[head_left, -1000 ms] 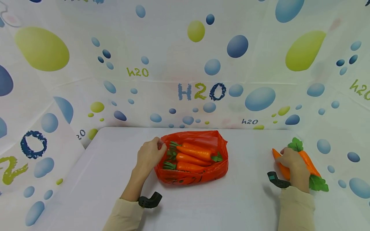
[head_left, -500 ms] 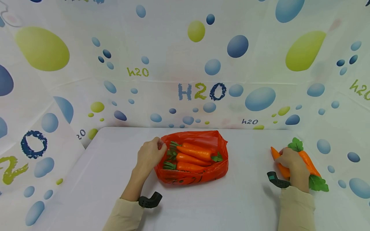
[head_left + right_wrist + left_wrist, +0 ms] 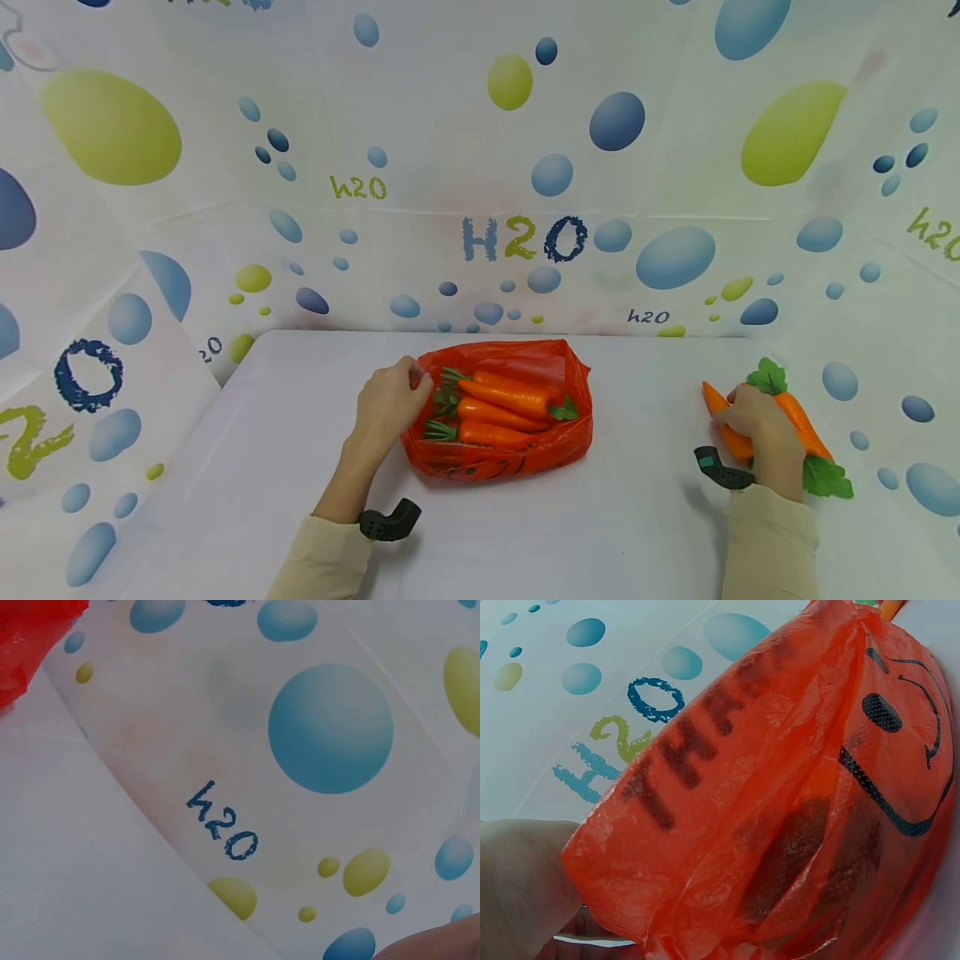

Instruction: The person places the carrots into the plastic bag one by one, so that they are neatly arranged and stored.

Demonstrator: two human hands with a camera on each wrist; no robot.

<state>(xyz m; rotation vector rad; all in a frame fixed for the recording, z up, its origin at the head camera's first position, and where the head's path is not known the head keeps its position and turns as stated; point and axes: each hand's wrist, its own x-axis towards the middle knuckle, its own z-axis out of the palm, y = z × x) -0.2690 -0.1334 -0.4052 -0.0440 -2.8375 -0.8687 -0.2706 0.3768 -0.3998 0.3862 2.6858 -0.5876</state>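
Observation:
A red plastic bag [image 3: 551, 450] stands in the middle of the table with its mouth spread upward. Inside it lie several orange carrots [image 3: 498, 411] with green tops. My left hand [image 3: 386, 408] pinches the bag's left rim; in the left wrist view, the bag's printed side [image 3: 780, 750] fills most of the picture. Far to the right, my right hand [image 3: 761, 425] grips a carrot [image 3: 737, 446], whose pointed end sticks out past the fingers and whose middle is partly covered. Another carrot [image 3: 804, 427] lies just right of that hand. The right wrist view shows only a sliver of the hand.
The white table [image 3: 637, 500] stretches between the bag and the right-hand carrots. A patterned cloth [image 3: 450, 125] with blue and green drops hangs behind and at both sides. Black straps [image 3: 390, 521] sit on both wrists.
The gripped carrot's tip has shifted very slightly to the left and away from me since the earliest frame. Both hands and the bag have stayed in place.

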